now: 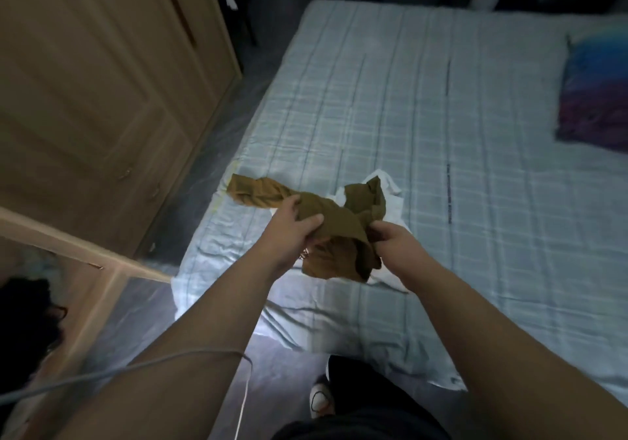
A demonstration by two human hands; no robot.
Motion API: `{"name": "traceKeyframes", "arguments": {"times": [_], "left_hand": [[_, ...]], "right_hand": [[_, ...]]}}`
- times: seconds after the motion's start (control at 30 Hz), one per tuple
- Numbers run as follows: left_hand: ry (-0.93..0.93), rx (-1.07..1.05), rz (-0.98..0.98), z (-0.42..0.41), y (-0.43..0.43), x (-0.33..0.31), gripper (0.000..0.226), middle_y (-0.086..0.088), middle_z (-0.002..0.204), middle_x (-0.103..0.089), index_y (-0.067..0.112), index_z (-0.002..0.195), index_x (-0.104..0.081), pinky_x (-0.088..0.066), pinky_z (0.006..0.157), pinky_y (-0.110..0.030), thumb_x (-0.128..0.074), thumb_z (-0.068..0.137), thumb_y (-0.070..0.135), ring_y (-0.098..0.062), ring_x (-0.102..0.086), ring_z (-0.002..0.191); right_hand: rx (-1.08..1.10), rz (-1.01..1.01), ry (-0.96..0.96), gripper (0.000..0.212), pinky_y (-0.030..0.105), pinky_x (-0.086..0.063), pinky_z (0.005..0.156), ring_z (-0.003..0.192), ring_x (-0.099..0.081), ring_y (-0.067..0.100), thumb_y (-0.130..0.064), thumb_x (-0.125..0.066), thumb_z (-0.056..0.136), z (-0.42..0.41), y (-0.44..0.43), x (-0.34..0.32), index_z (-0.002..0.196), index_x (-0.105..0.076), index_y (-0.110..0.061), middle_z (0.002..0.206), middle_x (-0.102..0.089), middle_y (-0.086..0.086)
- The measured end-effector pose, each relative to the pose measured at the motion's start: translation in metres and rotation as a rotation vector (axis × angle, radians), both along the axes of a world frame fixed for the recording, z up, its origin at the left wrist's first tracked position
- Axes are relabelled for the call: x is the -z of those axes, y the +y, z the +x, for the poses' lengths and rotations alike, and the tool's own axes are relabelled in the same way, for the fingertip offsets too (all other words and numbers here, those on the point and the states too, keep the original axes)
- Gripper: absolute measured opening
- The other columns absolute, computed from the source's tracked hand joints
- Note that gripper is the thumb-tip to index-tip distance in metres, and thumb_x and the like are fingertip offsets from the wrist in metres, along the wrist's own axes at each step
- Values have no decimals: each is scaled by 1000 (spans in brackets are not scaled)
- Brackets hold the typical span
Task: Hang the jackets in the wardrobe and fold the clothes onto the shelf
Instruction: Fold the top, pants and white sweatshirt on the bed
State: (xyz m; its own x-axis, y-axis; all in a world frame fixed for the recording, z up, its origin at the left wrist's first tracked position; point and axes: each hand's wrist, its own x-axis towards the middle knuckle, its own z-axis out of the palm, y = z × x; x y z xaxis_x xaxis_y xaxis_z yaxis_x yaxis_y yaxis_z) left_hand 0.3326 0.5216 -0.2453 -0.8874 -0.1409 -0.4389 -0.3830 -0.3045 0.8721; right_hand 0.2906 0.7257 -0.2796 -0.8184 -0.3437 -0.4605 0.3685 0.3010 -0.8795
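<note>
At the frame's centre, both hands, left (295,223) and right (390,240), grip a crumpled olive-brown cloth garment (334,227) above the pale blue checked bed (441,117); a white cloth (390,198) lies beneath. The closed wooden wardrobe (102,83) stands upper left.

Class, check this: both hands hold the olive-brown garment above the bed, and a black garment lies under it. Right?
No. The head view shows a white garment under it, not a black one. Left hand and right hand do hold the olive-brown garment above the bed.
</note>
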Motion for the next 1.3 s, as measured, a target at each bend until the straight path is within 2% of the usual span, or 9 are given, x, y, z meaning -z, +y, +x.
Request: {"name": "traceKeyframes", "arguments": {"times": [0.13, 0.3, 0.47, 0.6, 0.77, 0.9, 1.0, 1.17, 1.3], "left_hand": [[87, -49, -56, 15, 1, -41, 82, -13, 133, -51, 26, 156, -16, -61, 80, -42, -59, 94, -6, -34, -68, 107], [146, -9, -102, 22, 21, -77, 19, -25, 108, -61, 2, 110, -63, -61, 78, -32, -57, 94, -7, -22, -71, 89], [179, 25, -89, -1, 44, -110, 19, -21, 103, -64, 1, 107, -65, -59, 87, -33, -66, 89, -6, -23, -72, 87], [162, 225, -296, -16, 76, -140, 51, -20, 102, -68, 10, 123, -62, -54, 86, -40, -80, 76, 3, -30, -68, 90], [154, 285, -533, -41, 132, -152, 57, -17, 112, -70, 33, 106, -70, -53, 98, -52, -84, 53, 18, -32, -70, 103], [197, 214, -694, -72, 214, -178, 26, -13, 101, -72, 19, 114, -66, -61, 77, -30, -71, 89, 17, -22, -74, 86], [247, 163, -896, -101, 263, -194, 15, -13, 85, -73, 15, 102, -67, -62, 68, -29, -57, 99, 26, -17, -74, 67], [279, 123, -931, -131, 323, -219, 21, -16, 79, -71, 12, 98, -64, -63, 70, -39, -50, 102, 29, -22, -73, 66], [324, 111, -860, -147, 351, -236, 28, -14, 91, -70, 10, 109, -61, -63, 75, -38, -54, 101, 36, -21, -74, 74]], "right_hand": [[50, 240, 257, 70, 17, -49, 88, 109, -63, 14, 17, -38, 80, 10, 35, -45, 128, -66, -25, 118, -69, -3], [-10, 761, 654, 67, 32, -47, 64, 78, -56, 24, 8, -43, 84, 18, 95, -91, 132, -57, -37, 97, -54, 3], [14, 1042, 861, 47, 39, -49, 76, 90, -54, 29, -3, -53, 81, 0, 161, -118, 121, -60, -25, 96, -62, 5], [111, 956, 738, 11, 31, -40, 64, 75, -54, 23, -21, -61, 86, -27, 204, -140, 94, -68, -24, 80, -61, 0], [286, 732, 749, 10, 26, -33, 55, 68, -54, 9, -19, -63, 87, -61, 273, -170, 84, -64, -29, 72, -57, -12], [225, 796, 883, 12, 29, -38, 66, 76, -56, 13, -16, -60, 89, -85, 343, -182, 95, -66, -25, 84, -63, -6], [212, 824, 849, 19, 32, -50, 73, 84, -63, 15, -14, -60, 90, -108, 402, -183, 103, -69, -25, 90, -69, -5], [456, 160, 467, 28, 28, -61, 71, 78, -72, 20, 5, -61, 87, -138, 454, -188, 113, -66, -5, 92, -70, 12], [201, 765, 836, 21, 31, -45, 78, 92, -54, 18, -14, -64, 87, -154, 471, -172, 106, -71, -22, 94, -55, -4]]}}
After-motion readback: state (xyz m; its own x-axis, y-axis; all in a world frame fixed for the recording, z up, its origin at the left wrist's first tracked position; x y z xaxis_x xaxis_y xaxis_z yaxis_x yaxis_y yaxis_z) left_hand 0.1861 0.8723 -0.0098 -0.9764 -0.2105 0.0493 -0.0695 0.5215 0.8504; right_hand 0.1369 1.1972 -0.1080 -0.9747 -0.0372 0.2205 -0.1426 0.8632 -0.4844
